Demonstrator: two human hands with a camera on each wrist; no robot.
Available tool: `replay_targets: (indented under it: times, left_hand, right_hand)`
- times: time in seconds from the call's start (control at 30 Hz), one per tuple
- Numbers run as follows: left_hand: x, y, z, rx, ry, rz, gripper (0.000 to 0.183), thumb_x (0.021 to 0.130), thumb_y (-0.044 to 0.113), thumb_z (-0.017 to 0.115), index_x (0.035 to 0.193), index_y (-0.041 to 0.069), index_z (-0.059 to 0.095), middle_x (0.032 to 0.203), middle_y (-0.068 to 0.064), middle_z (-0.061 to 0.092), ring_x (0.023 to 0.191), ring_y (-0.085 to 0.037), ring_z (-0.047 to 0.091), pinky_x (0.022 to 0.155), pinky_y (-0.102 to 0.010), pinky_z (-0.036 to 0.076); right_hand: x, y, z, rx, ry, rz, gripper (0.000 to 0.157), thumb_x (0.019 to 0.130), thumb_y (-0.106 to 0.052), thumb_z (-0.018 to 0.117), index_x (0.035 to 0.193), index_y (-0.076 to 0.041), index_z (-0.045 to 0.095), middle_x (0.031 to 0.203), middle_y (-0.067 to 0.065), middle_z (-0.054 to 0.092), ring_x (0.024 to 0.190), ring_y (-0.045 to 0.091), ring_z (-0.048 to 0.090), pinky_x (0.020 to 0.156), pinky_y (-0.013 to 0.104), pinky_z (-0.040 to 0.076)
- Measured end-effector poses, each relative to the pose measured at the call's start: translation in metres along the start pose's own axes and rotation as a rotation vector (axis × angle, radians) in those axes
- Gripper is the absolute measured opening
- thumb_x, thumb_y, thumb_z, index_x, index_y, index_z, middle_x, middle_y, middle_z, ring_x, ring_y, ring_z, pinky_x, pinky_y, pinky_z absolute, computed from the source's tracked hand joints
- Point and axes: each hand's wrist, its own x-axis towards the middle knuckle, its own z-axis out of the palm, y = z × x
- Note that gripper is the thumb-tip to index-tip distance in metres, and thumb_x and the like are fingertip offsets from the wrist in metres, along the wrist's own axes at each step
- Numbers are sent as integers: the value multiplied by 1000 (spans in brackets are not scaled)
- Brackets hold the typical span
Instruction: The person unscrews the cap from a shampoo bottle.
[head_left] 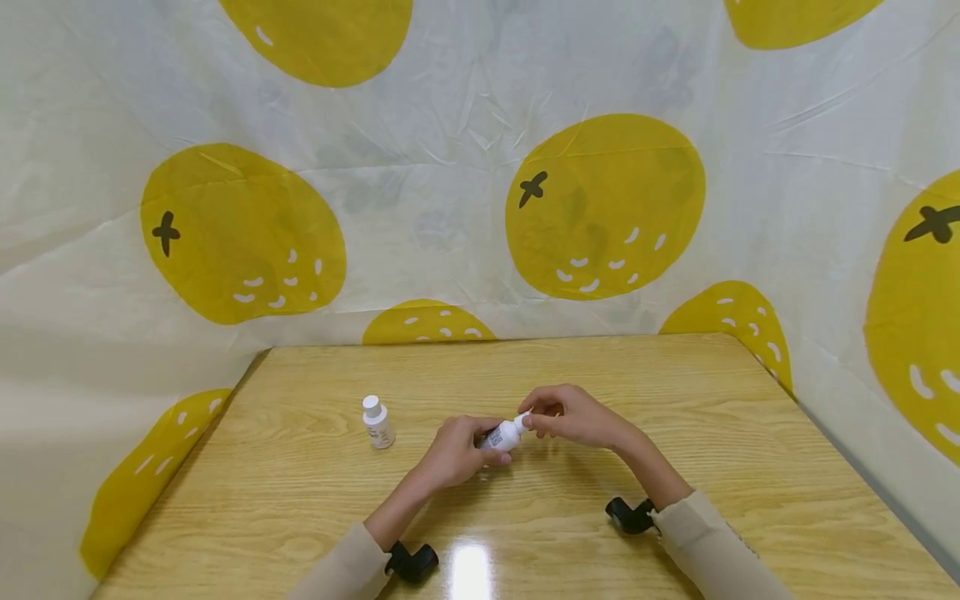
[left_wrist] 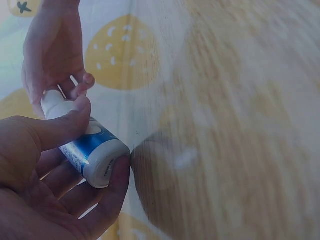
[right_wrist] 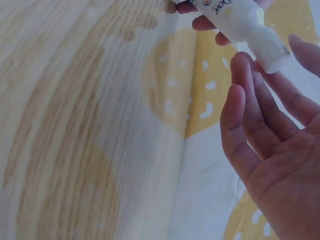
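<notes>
We take the standing bottle [head_left: 379, 427] as landmark, sides as in the head view. The held bottle [head_left: 508, 434] is to its right and slightly nearer the person, over the table [head_left: 315, 500]; we cannot tell whether its base touches the wood. The left hand [head_left: 459, 450] is the nearer of the two to the standing bottle, its thumb and fingers wrapped around the held bottle's body. The right hand [head_left: 576, 415] is farther right of the landmark, fingers loosely bent about the white cap [right_wrist: 270, 49], thumb a little apart from it; contact by the fingertips behind the cap is hidden. Key relation, we judge: the long axis slants, base toward the left palm, cap rightward and away from the person, straight into the space between right thumb and fingers. The right hand is thus nearer the cap, and work there should run along that axis. Edges: the table's far edge runs beyond the landmark, with the patterned cloth [head_left: 427, 233] rising behind; the left edge is on the landmark's left, the right edge well apart from it. We note more bare wood rightward of the landmark than leftward.
</notes>
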Motion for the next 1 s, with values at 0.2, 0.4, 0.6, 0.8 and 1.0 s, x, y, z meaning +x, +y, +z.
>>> replay_targets:
  times: [0.2, 0.4, 0.6, 0.8, 1.0]
  left_hand:
    - [0, 1, 0, 2, 1, 4, 35, 87, 28, 85, 121, 20, 77, 107, 1, 77, 87, -9, 63, 73, -26, 51]
    - [-1, 1, 0, -2, 1, 6, 34, 87, 28, 85, 119, 20, 78, 107, 1, 78, 87, -9, 63, 73, -26, 51]
    - [-1, 1, -1, -9, -1, 5, 33, 86, 26, 85, 118, 20, 78, 106, 1, 77, 86, -9, 63, 73, -25, 50]
    - [-1, 0, -1, -6, 2, 12, 33, 87, 26, 85, 118, 19, 78, 105, 0, 77, 86, -9, 62, 73, -26, 50]
    - [0, 0, 0, -9, -6, 6, 34, 87, 27, 84, 119, 20, 78, 105, 2, 77, 85, -9, 62, 73, -25, 49]
  right_hand:
    - [0, 1, 0, 2, -3, 6, 23, 102, -22, 67, 117, -6, 72, 102, 14, 74, 88, 37, 70, 74, 46, 59]
    - [0, 1, 0, -20, 9, -12, 23, 100, -21, 68, 118, -6, 72, 99, 17, 74, 86, 37, 70, 72, 39, 59]
    - [-1, 0, 0, -4, 18, 40, 25, 103, -28, 65, 115, -8, 73, 103, 10, 75, 89, 36, 71, 74, 46, 58]
    - [1, 0, 0, -2, 7, 2, 23, 101, -22, 68, 116, -6, 73, 101, 13, 75, 87, 37, 71, 74, 46, 59]
    - [1, 1, 0, -9, 6, -9, 24, 102, -24, 66, 117, -6, 72, 100, 17, 74, 86, 39, 70, 72, 45, 59]
